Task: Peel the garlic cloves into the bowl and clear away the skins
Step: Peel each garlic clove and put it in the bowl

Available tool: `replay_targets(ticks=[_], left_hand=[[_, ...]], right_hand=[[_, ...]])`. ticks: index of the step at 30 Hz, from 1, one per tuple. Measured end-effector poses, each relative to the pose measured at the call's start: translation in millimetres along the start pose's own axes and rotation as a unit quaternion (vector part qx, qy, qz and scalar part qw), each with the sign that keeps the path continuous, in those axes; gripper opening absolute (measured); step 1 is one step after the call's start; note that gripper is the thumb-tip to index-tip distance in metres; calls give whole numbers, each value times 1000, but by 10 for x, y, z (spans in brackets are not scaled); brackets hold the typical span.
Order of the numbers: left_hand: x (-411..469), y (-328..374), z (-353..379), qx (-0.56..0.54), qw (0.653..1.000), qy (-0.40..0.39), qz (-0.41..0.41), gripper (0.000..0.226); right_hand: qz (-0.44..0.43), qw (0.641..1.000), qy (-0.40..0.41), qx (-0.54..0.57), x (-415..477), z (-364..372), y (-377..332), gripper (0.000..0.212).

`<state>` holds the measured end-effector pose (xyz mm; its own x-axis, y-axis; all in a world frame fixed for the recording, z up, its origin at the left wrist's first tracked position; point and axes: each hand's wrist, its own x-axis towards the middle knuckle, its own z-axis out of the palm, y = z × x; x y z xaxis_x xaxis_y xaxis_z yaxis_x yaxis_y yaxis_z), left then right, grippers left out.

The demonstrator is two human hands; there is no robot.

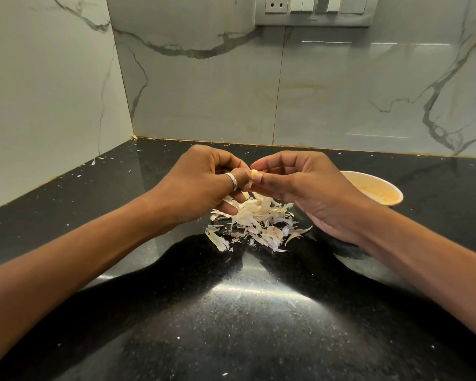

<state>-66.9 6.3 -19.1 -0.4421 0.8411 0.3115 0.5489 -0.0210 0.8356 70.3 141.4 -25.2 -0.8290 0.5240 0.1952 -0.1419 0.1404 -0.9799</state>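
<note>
Both hands, left hand and right hand, pinch one garlic clove; better to peel over the skin pile (bowl stays clean).

The clove shows only as a pale sliver, pinched between the left hand and the right hand. The right hand covers the bowl on its 9 o'clock side, and what lies inside is too blurred to tell. The left hand hides the skins at their 10 o'clock edge. At 12 o'clock the switch panel is cut off by the top edge.
</note>
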Motion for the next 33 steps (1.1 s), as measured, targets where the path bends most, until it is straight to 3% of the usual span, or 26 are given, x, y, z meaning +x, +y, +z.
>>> replay_targets(ticks=[15, 19, 22, 28, 33], left_hand=[[16, -42, -27, 68, 994, 87, -17, 16], [-7, -45, -6, 169, 976, 124, 60, 25], [-20, -32, 4, 195, 963, 130, 131, 7], [-32, -41, -5, 212, 940, 112, 245, 36], [-6, -71, -11, 242, 919, 129, 283, 20]], right_hand=[[43, 990, -15, 130, 6, -60, -107, 24], [51, 990, -23, 129, -5, -53, -114, 34], [54, 990, -28, 124, -3, -52, -98, 29], [49, 990, -22, 128, -10, -48, -100, 33], [53, 991, -28, 116, -10, -23, -97, 27]])
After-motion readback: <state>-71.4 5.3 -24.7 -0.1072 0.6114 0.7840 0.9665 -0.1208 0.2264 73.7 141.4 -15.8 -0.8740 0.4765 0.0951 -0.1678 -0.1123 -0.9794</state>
